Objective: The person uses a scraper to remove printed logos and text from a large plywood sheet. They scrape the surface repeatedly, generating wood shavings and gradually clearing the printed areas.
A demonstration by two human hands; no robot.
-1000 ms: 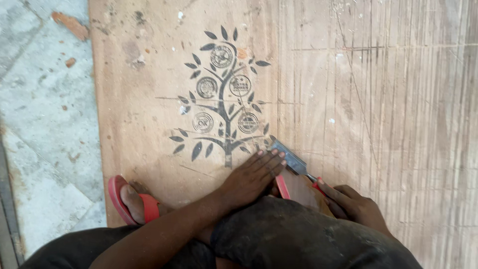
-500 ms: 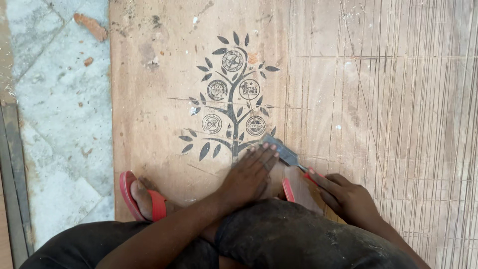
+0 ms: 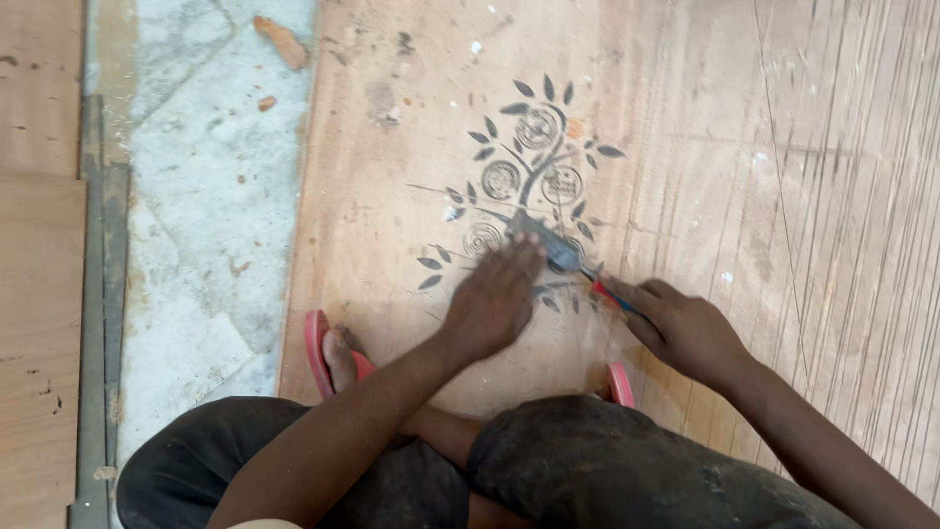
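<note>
A dark tree pattern (image 3: 534,181) with leaves and round swirls is marked on a plywood sheet (image 3: 411,147) lying on the floor. My right hand (image 3: 681,328) grips the red handle of a flat-bladed scraper (image 3: 558,250), whose metal blade lies on the lower part of the tree. My left hand (image 3: 494,299) rests flat on the board, fingertips pressing down on the blade. My knees in dark trousers fill the bottom of the view, with my feet in red sandals (image 3: 323,353) on the sheet.
A grey concrete floor strip (image 3: 206,196) runs left of the sheet, with a brick chip (image 3: 282,39) on it. A metal rail (image 3: 103,294) and more boards (image 3: 39,343) lie at the far left. Scratched plywood spreads to the right (image 3: 842,196).
Both hands and the scraper have moved up the board onto the lower tree trunk. The view has shifted, showing more floor on the left.
</note>
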